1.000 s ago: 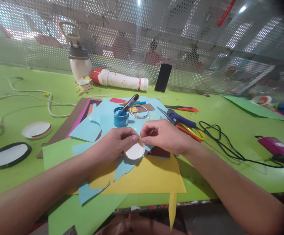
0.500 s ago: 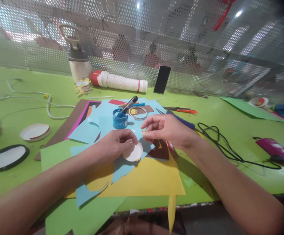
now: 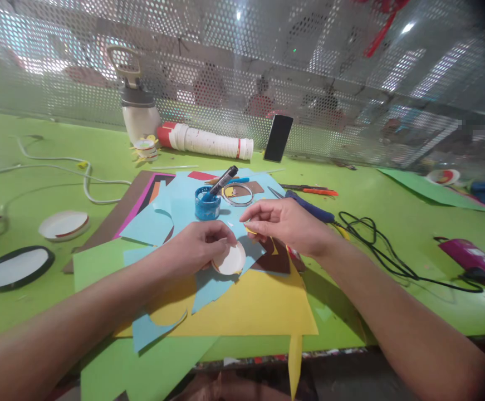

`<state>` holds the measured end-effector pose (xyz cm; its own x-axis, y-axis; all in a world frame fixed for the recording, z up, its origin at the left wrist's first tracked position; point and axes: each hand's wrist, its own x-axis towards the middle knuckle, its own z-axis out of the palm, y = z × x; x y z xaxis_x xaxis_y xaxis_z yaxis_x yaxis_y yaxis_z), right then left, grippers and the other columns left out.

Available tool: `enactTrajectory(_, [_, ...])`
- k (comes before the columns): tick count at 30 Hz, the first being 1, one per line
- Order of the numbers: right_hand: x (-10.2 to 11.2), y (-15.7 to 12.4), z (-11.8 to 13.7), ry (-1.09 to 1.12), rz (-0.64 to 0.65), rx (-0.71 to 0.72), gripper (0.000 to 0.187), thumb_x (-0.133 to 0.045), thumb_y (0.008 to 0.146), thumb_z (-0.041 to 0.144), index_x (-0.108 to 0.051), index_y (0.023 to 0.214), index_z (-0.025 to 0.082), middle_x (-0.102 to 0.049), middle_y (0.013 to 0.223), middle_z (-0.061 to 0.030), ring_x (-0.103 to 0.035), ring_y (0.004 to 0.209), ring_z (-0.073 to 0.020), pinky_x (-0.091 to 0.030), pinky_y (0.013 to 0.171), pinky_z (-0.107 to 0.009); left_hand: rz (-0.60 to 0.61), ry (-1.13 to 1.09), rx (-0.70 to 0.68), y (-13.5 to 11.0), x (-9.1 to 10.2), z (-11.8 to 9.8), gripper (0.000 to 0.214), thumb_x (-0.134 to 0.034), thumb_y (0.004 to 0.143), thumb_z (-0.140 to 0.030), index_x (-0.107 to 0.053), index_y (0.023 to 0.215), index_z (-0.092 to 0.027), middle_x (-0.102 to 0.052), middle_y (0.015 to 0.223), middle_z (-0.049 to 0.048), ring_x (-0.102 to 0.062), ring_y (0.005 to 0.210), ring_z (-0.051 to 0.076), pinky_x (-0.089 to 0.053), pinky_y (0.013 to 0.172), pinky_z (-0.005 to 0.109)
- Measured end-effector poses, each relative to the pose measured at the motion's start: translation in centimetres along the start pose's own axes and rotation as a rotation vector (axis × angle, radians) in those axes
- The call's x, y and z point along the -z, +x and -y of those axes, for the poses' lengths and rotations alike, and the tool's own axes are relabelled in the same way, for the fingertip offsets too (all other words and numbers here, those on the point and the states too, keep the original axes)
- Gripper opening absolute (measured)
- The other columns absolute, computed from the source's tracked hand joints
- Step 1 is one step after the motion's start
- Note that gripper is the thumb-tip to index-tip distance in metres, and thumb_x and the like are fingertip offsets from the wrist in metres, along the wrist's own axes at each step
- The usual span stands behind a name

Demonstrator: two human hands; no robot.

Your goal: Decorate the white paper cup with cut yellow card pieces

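My left hand is closed around a small white paper cup base, holding it over the blue and yellow paper sheets. My right hand hovers just to the right of it, its thumb and fingers pinching a small yellow paper piece. A blue glue pot with a black brush handle in it stands just beyond both hands.
Scissors with blue handles, a black cable and a magenta glue gun lie to the right. White lids and an oval plate sit on the left. A stack of cups, a jug and a phone stand by the mesh wall.
My right hand pulled away from the cup base to the right, then came back down a little with the yellow piece pinched. My left hand kept hold of the cup base.
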<state>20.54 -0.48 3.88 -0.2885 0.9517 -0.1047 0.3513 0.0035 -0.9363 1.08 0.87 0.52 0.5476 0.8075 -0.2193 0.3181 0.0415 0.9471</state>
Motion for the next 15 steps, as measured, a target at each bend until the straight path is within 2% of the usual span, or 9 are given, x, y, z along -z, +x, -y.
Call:
enactTrajectory(5, [-0.52,-0.30,0.31,-0.123,0.047,0.033,0.016,-0.062,0.076,0.015,-0.060,0.092,0.015,-0.058,0.062,0.0042,-0.055,0.058,-0.0098,-0.043,0.057,-0.024,0.011,0.016,-0.039,0.00,0.12,0.19,0.016,-0.056,0.073,-0.024,-0.063,0.084,-0.015,-0.053,0.059,0.0005,-0.039,0.049,0.010,-0.028,0.045,0.024])
enactTrajectory(9, [-0.78,-0.54,0.05,-0.194,0.064,0.087,0.016,-0.061,0.075,0.014,-0.052,0.089,0.019,-0.061,0.063,0.0034,-0.055,0.060,-0.0115,-0.041,0.057,-0.024,0.005,-0.001,-0.073,-0.13,0.09,0.21,0.012,-0.056,0.074,-0.023,-0.062,0.082,-0.016,-0.053,0.060,0.0003,-0.039,0.049,0.010,-0.028,0.045,0.024])
enactTrajectory(15, [-0.90,-1.03,0.19,-0.431,0.112,0.193,0.024,-0.051,0.084,0.015,-0.048,0.107,0.021,-0.060,0.067,0.0042,-0.052,0.059,-0.0118,-0.037,0.056,-0.024,0.022,0.020,-0.073,-0.21,-0.03,0.12,0.013,-0.058,0.076,-0.028,-0.063,0.082,-0.017,-0.053,0.062,0.0000,-0.042,0.052,0.011,-0.032,0.049,0.025])
